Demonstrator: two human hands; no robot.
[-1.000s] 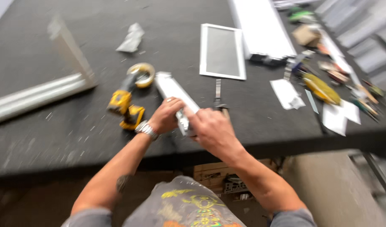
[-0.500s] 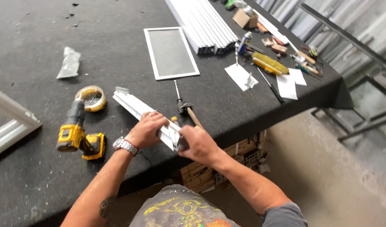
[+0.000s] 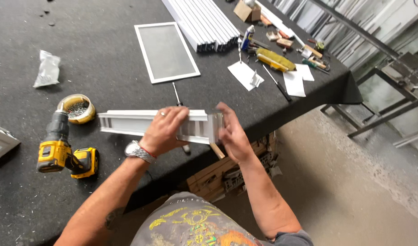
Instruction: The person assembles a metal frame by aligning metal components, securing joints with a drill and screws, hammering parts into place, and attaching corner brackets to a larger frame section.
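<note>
A person's left hand (image 3: 162, 130) grips a white channelled metal profile (image 3: 127, 122) from above, fingers wrapped over it, holding it just above the dark bench (image 3: 104, 59). The right hand (image 3: 229, 132) presses flat, fingers together, against the profile's end. A yellow cordless drill (image 3: 63, 152) lies nearby to the left.

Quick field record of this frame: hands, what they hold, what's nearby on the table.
left hand: lies over the middle of the white profile, gripping it
right hand: at the profile's right end, fingers on the end piece
surface: dark felt-covered table
left of profile: yellow cordless drill, tub of screws
behind: framed mesh screen, stack of white profiles, screwdriver
</note>
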